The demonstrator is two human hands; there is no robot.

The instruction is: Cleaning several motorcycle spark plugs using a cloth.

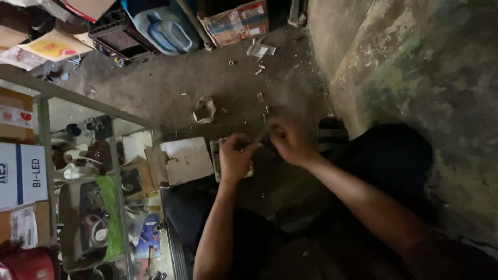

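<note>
Brown cardboard box (236, 23) sits beyond both hands (264, 148).

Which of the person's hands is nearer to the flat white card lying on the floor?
Left. The left hand is just right of the white card in the head view, almost at its edge. The right hand is farther right, beyond the left hand.

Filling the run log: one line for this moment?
left hand | right hand | together on small dark part, unclear | above concrete floor
</note>
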